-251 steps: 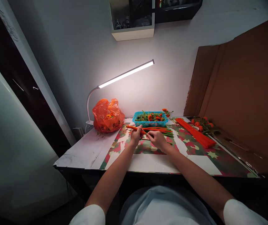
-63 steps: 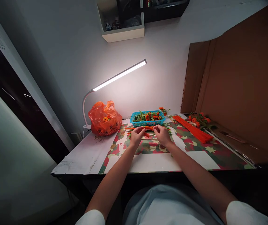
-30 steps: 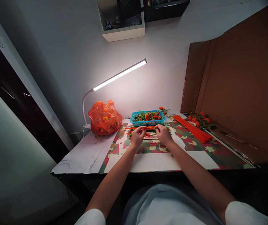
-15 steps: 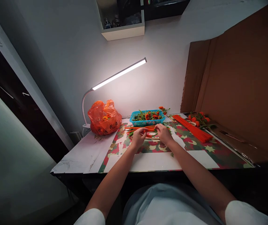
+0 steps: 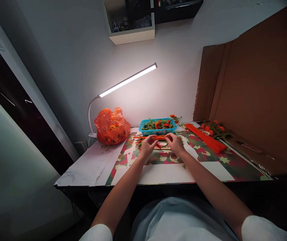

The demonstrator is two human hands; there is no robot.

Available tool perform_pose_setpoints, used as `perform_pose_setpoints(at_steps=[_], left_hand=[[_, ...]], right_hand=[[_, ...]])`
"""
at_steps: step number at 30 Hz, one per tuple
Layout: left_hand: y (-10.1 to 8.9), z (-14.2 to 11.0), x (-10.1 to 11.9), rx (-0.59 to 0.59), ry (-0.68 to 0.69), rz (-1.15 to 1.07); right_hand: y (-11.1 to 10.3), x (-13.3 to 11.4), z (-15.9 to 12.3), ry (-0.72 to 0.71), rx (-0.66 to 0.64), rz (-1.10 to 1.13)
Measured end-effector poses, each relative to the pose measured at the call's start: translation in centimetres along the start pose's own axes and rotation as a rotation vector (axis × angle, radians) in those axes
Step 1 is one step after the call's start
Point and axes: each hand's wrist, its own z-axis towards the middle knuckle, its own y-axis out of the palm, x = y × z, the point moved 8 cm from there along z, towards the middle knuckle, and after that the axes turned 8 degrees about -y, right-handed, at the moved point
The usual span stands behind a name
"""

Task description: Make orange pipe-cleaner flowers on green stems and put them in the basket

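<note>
My left hand [image 5: 148, 147] is over the table's middle, fingers bent in a pinch around an orange pipe cleaner [image 5: 160, 137]. Facing it, my right hand [image 5: 175, 144] pinches the same fuzzy strand near its right end. The fingers partly hide the strand, so its exact shape is unclear. Below and around the hands lie more orange and green pipe cleaners [image 5: 138, 137]. Just behind them stands a blue plastic basket [image 5: 156, 132] holding orange flowers with green stems [image 5: 158, 125].
An orange plastic bag [image 5: 112, 129] sits at the left, beneath a lit clamp lamp [image 5: 127, 80]. On the right lie a bundle of orange pipe cleaners [image 5: 207, 139], a tape roll [image 5: 205, 133] and orange flowers [image 5: 216, 126]. A cardboard sheet [image 5: 254, 93] stands along the right side.
My left hand's fingers have shifted up slightly, with thumb and forefinger a little further apart. The right hand has hardly moved. Everything else on the table stays in place.
</note>
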Motion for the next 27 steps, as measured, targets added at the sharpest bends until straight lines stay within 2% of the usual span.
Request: perform_pose_setpoints(at_steps=[5,13,17,20,23,27], left_hand=[[-0.7,0.5,-1.1,0.054,-0.051,-0.134],[0.2,0.4,-1.1,-0.057,-0.148,-0.242],[-0.6,0.4,-1.7,0.042,-0.251,-0.348],[-1.0,0.5,-2.5,0.093,-0.321,-0.423],[-1.1,0.7,-3.1,0.106,-0.355,-0.45],[-1.2,0.9,-3.8,0.11,-0.372,-0.503]], right_hand=[[0.1,0.3,-0.2,0.071,0.027,0.037],[1.9,2.4,-0.5,0.162,-0.005,0.184],[1.9,2.1,-0.5,0.172,0.001,0.244],[1.4,1.2,-0.2,0.101,0.011,0.181],[1.8,0.5,0.0,0.022,-0.079,0.112],[3.6,0.8,-0.5,0.054,-0.256,0.223]])
